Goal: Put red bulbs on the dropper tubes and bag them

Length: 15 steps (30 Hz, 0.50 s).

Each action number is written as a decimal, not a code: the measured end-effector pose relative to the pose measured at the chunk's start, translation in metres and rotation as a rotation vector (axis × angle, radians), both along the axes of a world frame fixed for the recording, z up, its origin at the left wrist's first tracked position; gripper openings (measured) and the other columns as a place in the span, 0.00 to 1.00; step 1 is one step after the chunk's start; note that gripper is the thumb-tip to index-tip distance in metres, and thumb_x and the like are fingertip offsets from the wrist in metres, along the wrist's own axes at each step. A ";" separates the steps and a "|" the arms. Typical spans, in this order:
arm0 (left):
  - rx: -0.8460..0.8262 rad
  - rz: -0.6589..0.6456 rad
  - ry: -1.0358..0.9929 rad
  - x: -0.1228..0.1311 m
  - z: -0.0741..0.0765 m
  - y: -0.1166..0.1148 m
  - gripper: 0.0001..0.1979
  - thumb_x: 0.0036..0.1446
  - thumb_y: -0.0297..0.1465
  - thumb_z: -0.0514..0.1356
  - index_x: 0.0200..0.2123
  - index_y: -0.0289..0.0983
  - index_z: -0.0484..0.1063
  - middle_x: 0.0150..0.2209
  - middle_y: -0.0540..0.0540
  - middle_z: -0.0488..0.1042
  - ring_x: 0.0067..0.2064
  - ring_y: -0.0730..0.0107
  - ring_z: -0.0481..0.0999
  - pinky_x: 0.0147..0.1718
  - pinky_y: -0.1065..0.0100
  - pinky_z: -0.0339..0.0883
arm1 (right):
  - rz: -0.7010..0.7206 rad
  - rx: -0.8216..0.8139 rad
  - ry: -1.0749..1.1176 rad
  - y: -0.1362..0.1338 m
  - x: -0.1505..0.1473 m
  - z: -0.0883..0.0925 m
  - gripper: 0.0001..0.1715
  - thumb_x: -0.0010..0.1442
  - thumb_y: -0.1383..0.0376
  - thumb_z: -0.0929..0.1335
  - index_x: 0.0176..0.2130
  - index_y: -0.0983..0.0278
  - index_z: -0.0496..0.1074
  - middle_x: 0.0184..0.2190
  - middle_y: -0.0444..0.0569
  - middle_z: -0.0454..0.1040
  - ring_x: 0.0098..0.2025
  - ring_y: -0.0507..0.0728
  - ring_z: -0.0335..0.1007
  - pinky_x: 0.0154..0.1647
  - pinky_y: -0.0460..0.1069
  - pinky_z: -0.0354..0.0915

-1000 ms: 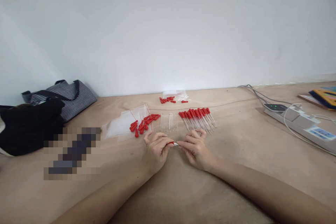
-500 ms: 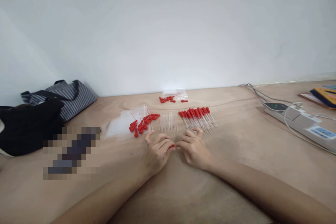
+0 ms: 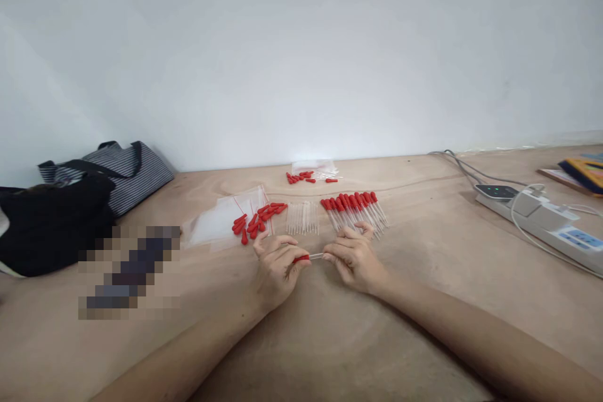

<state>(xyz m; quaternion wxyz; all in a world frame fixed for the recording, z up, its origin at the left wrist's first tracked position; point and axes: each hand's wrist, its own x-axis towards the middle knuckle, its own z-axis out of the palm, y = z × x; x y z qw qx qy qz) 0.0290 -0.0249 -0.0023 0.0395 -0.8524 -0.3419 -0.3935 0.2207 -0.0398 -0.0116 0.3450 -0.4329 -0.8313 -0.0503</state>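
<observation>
Between thumb and fingers, my left hand [image 3: 279, 267] pinches a red rubber dropper bulb [image 3: 301, 258]. My right hand [image 3: 355, 259] is closed on the far end of a thin clear glass tube [image 3: 316, 255], whose other end meets the bulb's mouth. Just beyond my hands lies a row of bare glass tubes [image 3: 303, 218]. To its left, loose red bulbs [image 3: 254, 226] rest partly on clear zip bags [image 3: 214, 224]. On the right lies a row of droppers with red bulbs [image 3: 351, 204] fitted on their glass tubes.
Farther back are more red bulbs [image 3: 299, 177] beside a small clear bag [image 3: 311, 167] with tubes. A striped bag [image 3: 136, 179] and a black bag [image 3: 51, 232] sit at left. At right stand a white power strip [image 3: 560, 226], cables and a black device [image 3: 497, 192].
My hands have moved slightly apart, the right one rightward. More of the glass tube and the red bulb now shows between them.
</observation>
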 end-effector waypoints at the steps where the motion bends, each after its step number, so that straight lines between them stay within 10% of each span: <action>1: 0.005 -0.002 -0.002 0.000 0.000 -0.001 0.08 0.54 0.33 0.55 0.25 0.42 0.69 0.23 0.56 0.75 0.35 0.67 0.73 0.54 0.54 0.31 | -0.004 -0.039 0.021 -0.001 -0.002 0.001 0.14 0.59 0.64 0.59 0.27 0.61 0.70 0.21 0.42 0.71 0.32 0.51 0.61 0.45 0.54 0.40; 9: 0.083 -0.002 0.016 0.002 0.003 0.000 0.07 0.54 0.31 0.55 0.25 0.42 0.69 0.24 0.57 0.75 0.35 0.68 0.73 0.54 0.53 0.31 | -0.011 -0.449 0.156 -0.001 -0.009 0.008 0.19 0.60 0.63 0.59 0.22 0.63 0.68 0.18 0.39 0.68 0.30 0.50 0.60 0.43 0.53 0.43; 15: 0.055 0.024 0.045 -0.001 0.003 0.009 0.06 0.53 0.32 0.56 0.25 0.42 0.69 0.23 0.57 0.75 0.36 0.66 0.73 0.53 0.52 0.32 | -0.042 -0.176 0.022 0.004 -0.003 0.004 0.10 0.58 0.62 0.62 0.31 0.57 0.72 0.26 0.43 0.71 0.34 0.53 0.60 0.42 0.55 0.40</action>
